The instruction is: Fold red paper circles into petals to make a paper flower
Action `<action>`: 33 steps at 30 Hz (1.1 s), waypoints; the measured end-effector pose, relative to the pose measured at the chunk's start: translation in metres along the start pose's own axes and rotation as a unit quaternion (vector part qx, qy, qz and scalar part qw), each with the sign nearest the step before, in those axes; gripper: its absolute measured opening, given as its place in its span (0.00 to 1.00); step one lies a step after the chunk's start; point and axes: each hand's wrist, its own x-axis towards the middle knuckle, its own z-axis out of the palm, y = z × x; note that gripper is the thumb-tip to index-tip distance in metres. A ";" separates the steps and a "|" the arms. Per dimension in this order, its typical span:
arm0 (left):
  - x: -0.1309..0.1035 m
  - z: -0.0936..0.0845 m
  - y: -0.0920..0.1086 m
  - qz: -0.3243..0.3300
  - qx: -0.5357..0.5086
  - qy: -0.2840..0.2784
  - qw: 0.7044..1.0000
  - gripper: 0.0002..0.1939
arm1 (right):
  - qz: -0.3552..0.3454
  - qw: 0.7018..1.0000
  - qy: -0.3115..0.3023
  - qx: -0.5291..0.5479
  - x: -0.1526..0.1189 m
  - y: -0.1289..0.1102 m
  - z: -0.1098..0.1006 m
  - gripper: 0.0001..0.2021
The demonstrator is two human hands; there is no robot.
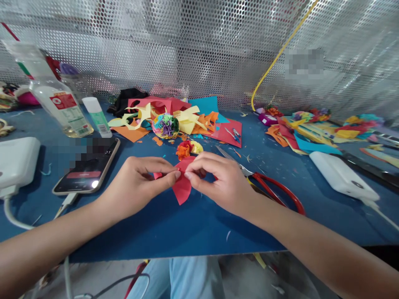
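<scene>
A cut piece of red paper (181,191) hangs between my two hands above the blue table. My left hand (137,187) pinches it from the left, thumb against forefinger. From the right, my right hand (218,176) is closed on the same paper, its fingertips almost touching the left ones. Just behind them sit small paper flowers, one orange-red (184,149) and one yellow (196,147), partly covered by the right hand. Red-handled scissors (277,187) lie beyond the right forearm, blades pointing toward the back left.
Behind lie a multicoloured paper flower ball (165,125) and paper scraps (137,133). On the left are a bottle (64,104), a glue stick (97,117), a phone (87,170) and a white power bank (20,160). Another power bank (344,176) and a cable are at right.
</scene>
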 end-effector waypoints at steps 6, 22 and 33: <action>-0.001 0.000 0.003 -0.037 -0.009 -0.003 0.999 0.06 | -0.009 1.000 0.003 -0.014 -0.001 0.000 0.001 0.05; 0.000 0.001 0.004 -0.106 0.021 0.012 0.994 0.08 | -0.002 1.000 -0.002 0.014 -0.002 -0.003 0.002 0.01; 0.001 0.001 0.009 -0.113 0.038 -0.013 0.993 0.06 | -0.035 0.999 -0.037 0.005 -0.002 -0.002 0.004 0.04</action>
